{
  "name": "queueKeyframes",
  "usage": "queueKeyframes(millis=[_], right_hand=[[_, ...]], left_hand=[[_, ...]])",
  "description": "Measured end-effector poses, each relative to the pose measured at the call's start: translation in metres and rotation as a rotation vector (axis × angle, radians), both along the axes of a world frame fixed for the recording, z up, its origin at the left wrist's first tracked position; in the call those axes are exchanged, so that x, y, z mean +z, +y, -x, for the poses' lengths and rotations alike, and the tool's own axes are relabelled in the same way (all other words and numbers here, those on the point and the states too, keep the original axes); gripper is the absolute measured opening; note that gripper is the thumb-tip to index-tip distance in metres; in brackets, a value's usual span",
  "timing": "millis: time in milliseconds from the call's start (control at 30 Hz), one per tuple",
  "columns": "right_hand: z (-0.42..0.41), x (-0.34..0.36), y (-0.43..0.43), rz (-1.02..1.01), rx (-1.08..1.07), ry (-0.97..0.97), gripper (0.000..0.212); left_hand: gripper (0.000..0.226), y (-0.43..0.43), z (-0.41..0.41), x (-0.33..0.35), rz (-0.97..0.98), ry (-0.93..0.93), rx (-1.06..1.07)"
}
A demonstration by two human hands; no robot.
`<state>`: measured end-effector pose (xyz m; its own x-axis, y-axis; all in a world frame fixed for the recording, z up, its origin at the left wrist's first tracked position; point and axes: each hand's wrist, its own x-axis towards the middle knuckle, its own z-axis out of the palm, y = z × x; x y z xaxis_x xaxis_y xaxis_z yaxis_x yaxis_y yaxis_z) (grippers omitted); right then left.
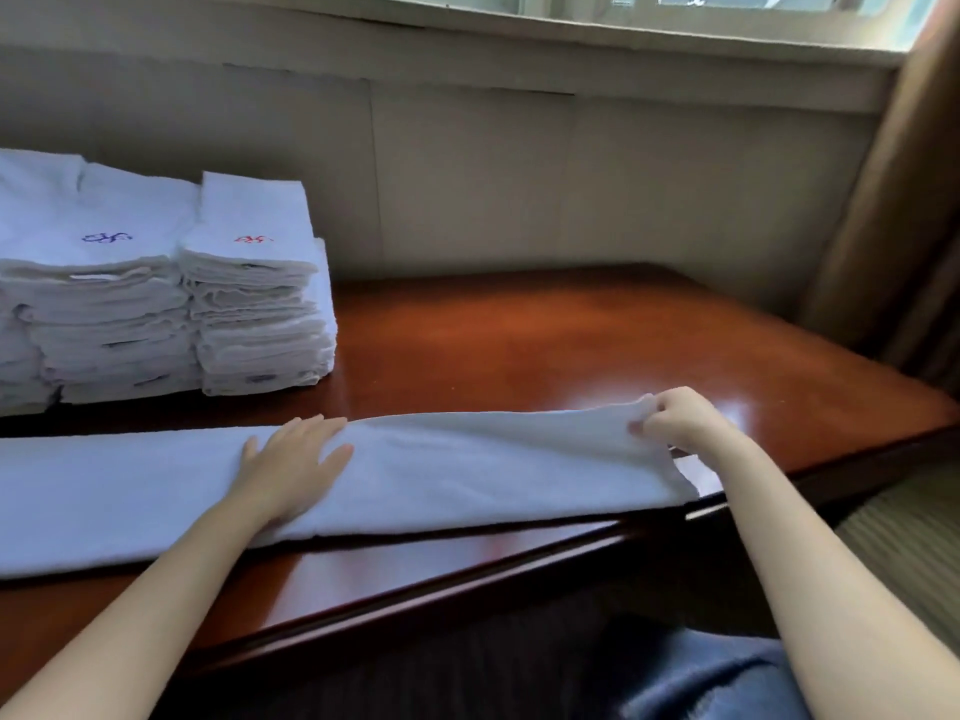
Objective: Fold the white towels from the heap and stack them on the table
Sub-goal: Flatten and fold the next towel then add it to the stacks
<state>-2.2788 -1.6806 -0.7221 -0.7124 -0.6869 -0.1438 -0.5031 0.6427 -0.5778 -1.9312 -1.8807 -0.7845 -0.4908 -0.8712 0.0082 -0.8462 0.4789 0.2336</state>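
Fingers (655, 407) of the right hand (675, 418) curl around the end of a long white towel (467, 470), lifting it off the wooden table (571, 345), likely to fold it over. The left hand (296, 459) lies flat, fingers spread, pinning the towel's middle as an anchor. Behind stand stacks of folded towels (156, 304); their blue and red embroidered marks are unreadable.

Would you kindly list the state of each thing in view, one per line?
Towel: folded into a long strip, flat on the table, right end lifted.
Left hand: flat, pressing the towel.
Right hand: pinching the towel's end.
Folded towel stacks: piled side by side.
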Motion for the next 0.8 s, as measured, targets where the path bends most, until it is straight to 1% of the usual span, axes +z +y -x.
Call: queueKeyframes(millis=[33, 67, 133, 200, 300, 367, 467, 600, 733, 800], right_hand=[[0.004, -0.006, 0.001, 0.07, -0.048, -0.021, 0.013], [0.008, -0.012, 0.0, 0.103, -0.077, 0.013, 0.023], [0.01, -0.025, -0.004, 0.09, -0.096, 0.123, 0.04], [0.007, -0.031, -0.011, 0.06, -0.143, 0.176, 0.038], [-0.002, -0.033, -0.024, -0.039, -0.225, 0.232, 0.021], [-0.007, -0.034, -0.03, -0.085, -0.239, 0.272, 0.011], [-0.009, -0.035, -0.035, -0.127, -0.264, 0.306, 0.021], [-0.01, -0.034, -0.038, -0.17, -0.312, 0.343, 0.023], [-0.017, -0.025, -0.044, -0.213, -0.369, 0.311, 0.035], [-0.028, -0.022, -0.052, -0.261, -0.346, 0.405, 0.038]], left_hand=[[0.05, -0.001, 0.002, 0.0, 0.001, -0.003, 0.004], [0.05, -0.001, 0.003, 0.001, 0.0, -0.005, 0.006], [0.05, -0.001, 0.005, 0.002, -0.002, -0.008, 0.008], [0.05, -0.001, 0.006, 0.001, 0.0, -0.019, 0.005], [0.051, 0.0, 0.005, 0.0, 0.0, -0.021, -0.002], [0.052, 0.001, 0.005, 0.0, 0.0, -0.023, -0.007], [0.055, 0.002, 0.004, 0.001, -0.015, -0.04, -0.023], [0.058, 0.009, 0.007, 0.005, -0.04, -0.061, -0.082], [0.06, 0.019, 0.018, 0.009, -0.068, -0.099, -0.169], [0.062, 0.026, 0.023, 0.005, -0.07, -0.149, -0.195]])
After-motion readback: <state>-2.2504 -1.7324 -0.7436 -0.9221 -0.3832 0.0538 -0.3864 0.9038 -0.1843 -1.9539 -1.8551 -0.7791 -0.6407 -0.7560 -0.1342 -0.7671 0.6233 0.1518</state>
